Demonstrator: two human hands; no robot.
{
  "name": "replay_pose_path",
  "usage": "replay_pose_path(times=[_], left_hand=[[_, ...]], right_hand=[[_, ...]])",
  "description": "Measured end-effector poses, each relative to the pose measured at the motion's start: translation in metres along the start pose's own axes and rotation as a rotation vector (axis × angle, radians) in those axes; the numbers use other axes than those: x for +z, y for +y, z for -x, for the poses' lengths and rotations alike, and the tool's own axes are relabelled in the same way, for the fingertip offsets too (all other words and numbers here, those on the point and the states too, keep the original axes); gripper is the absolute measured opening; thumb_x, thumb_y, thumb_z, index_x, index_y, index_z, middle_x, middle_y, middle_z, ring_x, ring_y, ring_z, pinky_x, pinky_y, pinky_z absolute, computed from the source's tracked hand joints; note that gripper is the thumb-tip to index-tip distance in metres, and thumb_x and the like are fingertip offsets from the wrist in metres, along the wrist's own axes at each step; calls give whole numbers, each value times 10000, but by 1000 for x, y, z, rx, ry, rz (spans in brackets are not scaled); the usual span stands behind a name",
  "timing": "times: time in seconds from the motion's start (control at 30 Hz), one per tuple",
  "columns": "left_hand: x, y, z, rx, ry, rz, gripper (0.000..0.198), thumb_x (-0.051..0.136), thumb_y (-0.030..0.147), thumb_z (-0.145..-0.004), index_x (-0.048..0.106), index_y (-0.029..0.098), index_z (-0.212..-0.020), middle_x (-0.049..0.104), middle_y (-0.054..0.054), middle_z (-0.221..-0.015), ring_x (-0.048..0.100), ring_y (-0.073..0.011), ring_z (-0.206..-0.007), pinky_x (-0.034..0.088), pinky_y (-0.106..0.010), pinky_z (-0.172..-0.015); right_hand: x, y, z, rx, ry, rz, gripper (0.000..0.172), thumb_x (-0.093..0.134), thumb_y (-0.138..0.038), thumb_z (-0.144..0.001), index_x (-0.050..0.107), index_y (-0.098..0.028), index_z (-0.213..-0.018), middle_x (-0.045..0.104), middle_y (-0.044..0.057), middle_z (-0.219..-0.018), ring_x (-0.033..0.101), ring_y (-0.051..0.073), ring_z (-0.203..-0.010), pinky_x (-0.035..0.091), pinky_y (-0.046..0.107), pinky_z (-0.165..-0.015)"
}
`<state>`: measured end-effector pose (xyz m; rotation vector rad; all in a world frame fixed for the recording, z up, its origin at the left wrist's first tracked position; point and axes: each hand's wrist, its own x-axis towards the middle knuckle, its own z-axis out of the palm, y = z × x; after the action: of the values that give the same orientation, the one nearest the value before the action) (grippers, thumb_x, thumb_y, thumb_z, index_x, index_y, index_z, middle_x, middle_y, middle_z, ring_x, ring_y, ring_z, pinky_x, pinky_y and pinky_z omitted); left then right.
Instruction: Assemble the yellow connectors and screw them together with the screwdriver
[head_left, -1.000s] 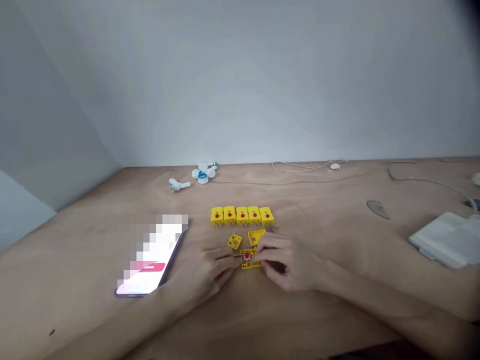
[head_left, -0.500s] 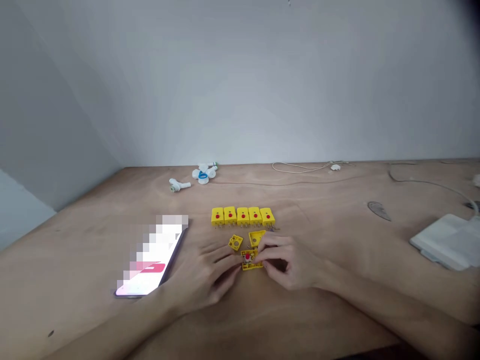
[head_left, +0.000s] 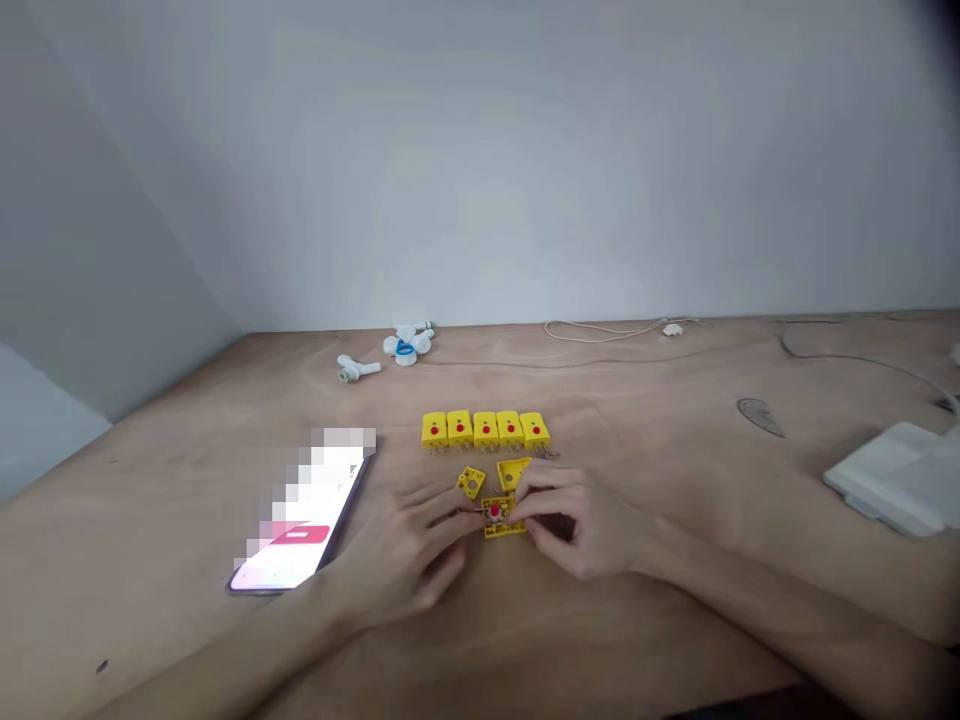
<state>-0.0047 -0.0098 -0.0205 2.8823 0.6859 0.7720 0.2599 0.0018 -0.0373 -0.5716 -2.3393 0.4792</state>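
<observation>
Between left hand [head_left: 420,545] and right hand [head_left: 576,515], on a brown wood-grained table [head_left: 637,400], a lidless yellow plastic housing [head_left: 498,533] with a round red button [head_left: 495,510] inside. Right end covered by the right fingers, bent together there; cannot tell what, if anything, is gripped. Left fingers bent at the opposite edge, beside a thin metal pin [head_left: 477,511]; cannot tell whether gripping it. Partly behind the right fingers, a hollow yellow plastic shell [head_left: 511,472]; by the left fingertips, a small yellow plate with a round hole [head_left: 472,484], contact unclear.

Just beyond, side by side, a row of five yellow boxes with red buttons [head_left: 486,430], metal prongs toward the hands. Near the left forearm, a dark-edged smartphone [head_left: 304,560], screen partly blurred into blocks. Farther back, white plastic pipe fittings [head_left: 406,349] and a thin white cord [head_left: 600,337]. Far right, a flat white case [head_left: 892,475], cut off by the frame.

Along the back, table edge against a pale wall [head_left: 525,150]; at lower right, front edge partly visible. Behind the boxes, a broad stretch of wood before the fittings.
</observation>
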Motion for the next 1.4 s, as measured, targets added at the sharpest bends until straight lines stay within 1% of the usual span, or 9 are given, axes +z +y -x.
replay_pose_path(times=[0.2, 0.6, 0.7, 0.8, 0.93, 1.07, 1.17, 1.3, 1.4], left_hand=[[0, -2, 0, 48, -7, -43, 301, 469, 106, -934, 658, 153, -1163, 745, -101, -1105, 724, -255, -949, 595, -406, -840], [0, -4, -1, 76, -17, -37, 281, 459, 99, -945, 654, 152, -1140, 746, -104, -1078, 721, -247, -939, 589, -389, -843], [0, -4, 0, 73, -4, -34, 282, 464, 90, -939, 661, 156, -1130, 752, -98, -1057, 720, -241, -932, 582, -382, -857], [0, -5, 1, 68, -7, -46, 295, 470, 101, -939, 665, 158, -1153, 751, -104, -1082, 719, -246, -960, 575, -396, -896], [1, -3, 1, 66, -5, -79, 292, 455, 116, -960, 662, 151, -1163, 749, -115, -1091, 722, -246, -966, 582, -398, -900], [2, 1, -1, 119, 15, -123, 269, 419, 118, -992, 663, 117, -1106, 757, -137, -1037, 731, -246, -908, 605, -359, -828], [2, 2, -4, 163, 27, -164, 262, 411, 114, -998, 663, 109, -1068, 761, -141, -1016, 733, -254, -906, 606, -359, -832], [3, 0, -4, 185, 28, -193, 254, 423, 110, -992, 664, 107, -1072, 760, -143, -1026, 732, -260, -926, 605, -370, -854], [5, -2, -1, 192, 53, -193, 257, 434, 118, -985, 669, 101, -1087, 760, -145, -1018, 730, -264, -921, 606, -389, -865]], right_hand=[[0, 0, 0, 10, -6, 11, 271, 594, -20, -804, 734, -195, -956, 692, 57, -910, 638, 192, -817, 535, 325, -744], [0, -1, 0, 28, -20, 31, 282, 590, -23, -807, 738, -188, -981, 695, 61, -924, 637, 193, -829, 523, 321, -742], [0, -1, 0, 27, -27, 45, 275, 596, -30, -806, 740, -183, -982, 695, 63, -926, 636, 193, -828, 521, 321, -738], [0, -1, 1, 32, -24, 41, 258, 592, -35, -812, 737, -184, -966, 694, 62, -929, 636, 194, -834, 523, 320, -741], [0, -1, 0, 20, -16, 41, 265, 587, -36, -813, 735, -186, -973, 693, 61, -918, 632, 193, -818, 521, 318, -719], [2, 0, 0, 11, -11, 59, 270, 581, -38, -824, 732, -193, -985, 693, 63, -913, 632, 192, -807, 521, 319, -710], [3, 1, 3, -3, -4, 81, 270, 583, -40, -824, 726, -200, -988, 693, 64, -914, 632, 190, -795, 526, 315, -696], [3, 2, 4, -65, -6, 113, 271, 595, -49, -818, 716, -200, -1007, 694, 66, -938, 644, 202, -848, 555, 329, -749], [1, 2, 4, -93, -6, 158, 238, 633, -94, -834, 706, -201, -1033, 694, 74, -983, 645, 209, -882, 565, 336, -763]])
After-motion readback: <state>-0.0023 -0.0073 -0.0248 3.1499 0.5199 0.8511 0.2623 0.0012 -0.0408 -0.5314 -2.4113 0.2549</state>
